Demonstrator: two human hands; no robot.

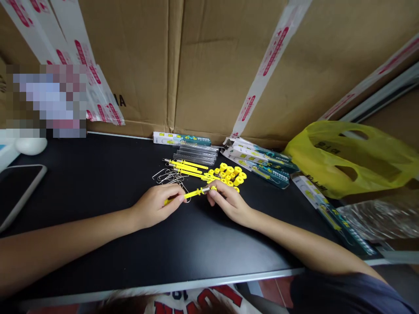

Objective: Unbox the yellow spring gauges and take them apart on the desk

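Note:
My left hand (163,203) is closed around one end of a yellow plastic spring-scale rod (193,194), held slightly tilted over the table. At the rod's other end, next to a silver metal section, my right hand (229,201) pinches a small yellow cap (213,188). Whether the cap is fixed to the rod cannot be made out. Bent wire hooks (168,175) lie in a tangle just behind my left hand. Beyond the hands are several similar yellow rods (191,168) with metal ends. A pile of yellow caps (231,171) sits behind my right hand.
Clear plastic tubes (196,153) lie behind the rods, near a printed carton (181,139). More cartons (258,159) are stacked to the right, beside a yellow plastic bag (347,157). A phone (21,192) rests at left. Large cardboard (209,65) stands along the back edge.

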